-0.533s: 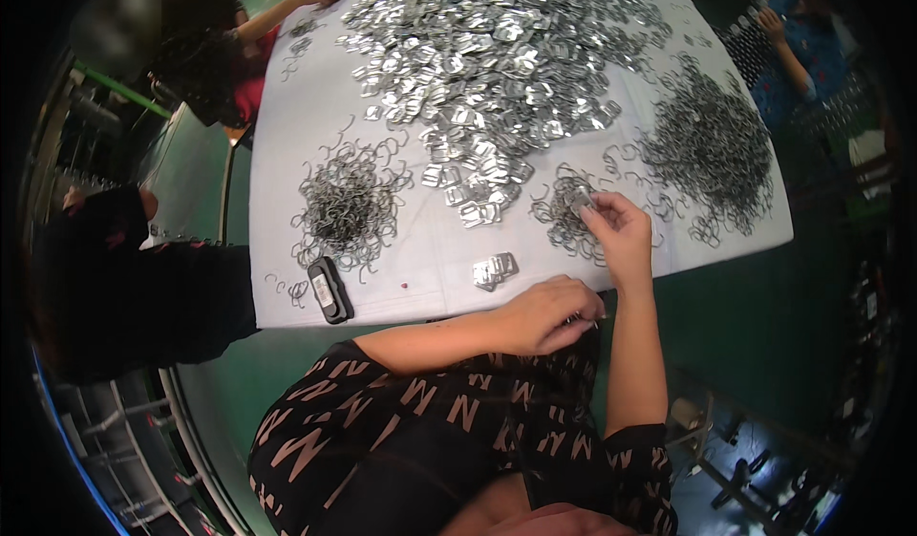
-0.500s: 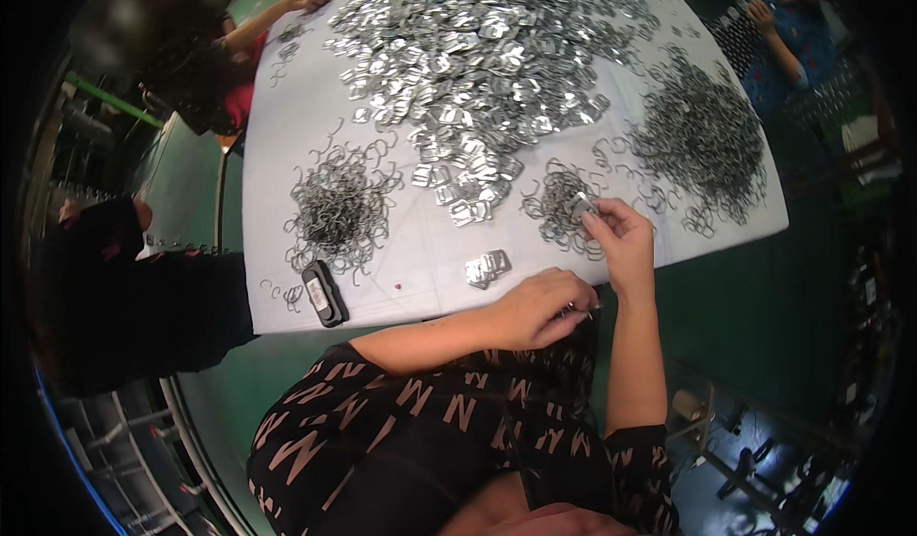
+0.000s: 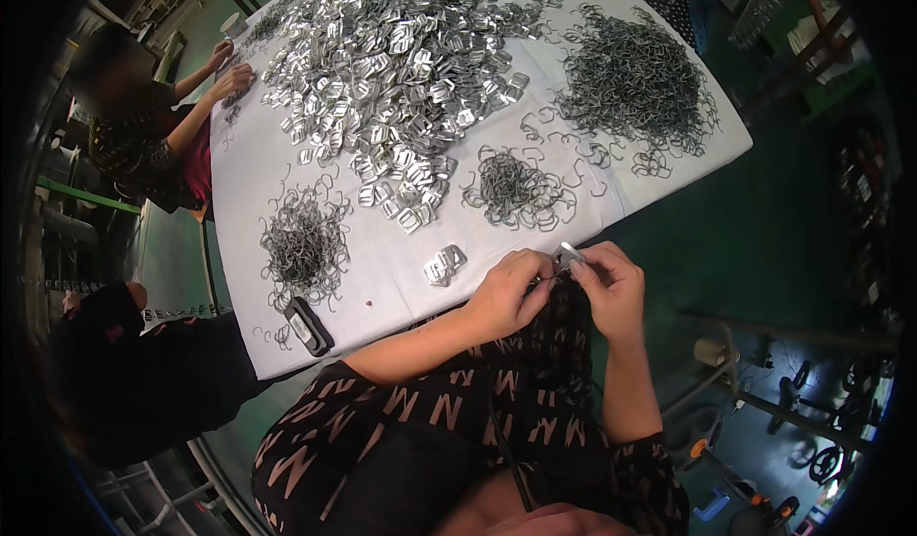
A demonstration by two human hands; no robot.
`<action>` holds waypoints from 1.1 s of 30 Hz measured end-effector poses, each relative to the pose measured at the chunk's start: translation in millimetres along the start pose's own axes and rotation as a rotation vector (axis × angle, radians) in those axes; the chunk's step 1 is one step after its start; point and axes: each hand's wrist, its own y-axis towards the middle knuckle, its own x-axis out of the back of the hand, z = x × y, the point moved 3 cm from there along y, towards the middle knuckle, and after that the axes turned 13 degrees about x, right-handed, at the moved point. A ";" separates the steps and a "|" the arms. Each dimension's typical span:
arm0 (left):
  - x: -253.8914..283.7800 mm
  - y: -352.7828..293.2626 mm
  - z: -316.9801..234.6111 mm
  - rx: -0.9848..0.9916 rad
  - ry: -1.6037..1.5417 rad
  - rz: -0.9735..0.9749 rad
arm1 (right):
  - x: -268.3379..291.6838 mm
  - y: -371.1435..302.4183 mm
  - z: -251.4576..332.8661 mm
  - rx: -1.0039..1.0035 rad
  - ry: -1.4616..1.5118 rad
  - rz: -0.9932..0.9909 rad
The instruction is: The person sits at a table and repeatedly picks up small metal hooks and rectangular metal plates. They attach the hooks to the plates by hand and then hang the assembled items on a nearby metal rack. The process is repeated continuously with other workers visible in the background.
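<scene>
Close together past the table's near edge, my two hands meet in front of my body. Between its thumb and fingers, my right hand (image 3: 616,297) pinches a flat silver metal buckle (image 3: 570,253). The fingers of my left hand (image 3: 511,294) are closed on a thin bent wire hook (image 3: 559,272), mostly covered by the fingertips; it meets the buckle. A few loose buckles (image 3: 445,265) lie on the white tabletop to the left of my hands. Beyond them is a small pile of bent wire hooks (image 3: 516,189).
A large heap of silver buckles (image 3: 401,68) covers the table's (image 3: 382,331) middle. More wire hooks form a big pile (image 3: 635,82) at right and a smaller pile (image 3: 304,247) at left. A black oblong object (image 3: 309,327) lies near the front-left corner. Co-workers' hands (image 3: 229,77) work at the far left.
My right hand has come back from above the small hook pile to my left hand, bringing the buckle with it. The view has shifted, so the table sits farther left.
</scene>
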 end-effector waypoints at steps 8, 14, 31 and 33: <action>23.1 39.1 11.4 -0.032 -0.075 0.175 | 1.1 -6.2 13.8 0.173 -0.203 -0.064; 25.6 155.2 78.3 -0.189 0.831 -0.164 | 7.7 -11.5 14.8 0.143 -0.174 -0.130; 19.9 129.2 23.3 0.292 -0.147 0.244 | 30.7 -14.7 -9.2 0.016 0.009 -0.312; 11.4 101.8 -13.9 0.129 -0.416 0.408 | 32.2 -14.9 -11.7 -0.013 0.028 -0.329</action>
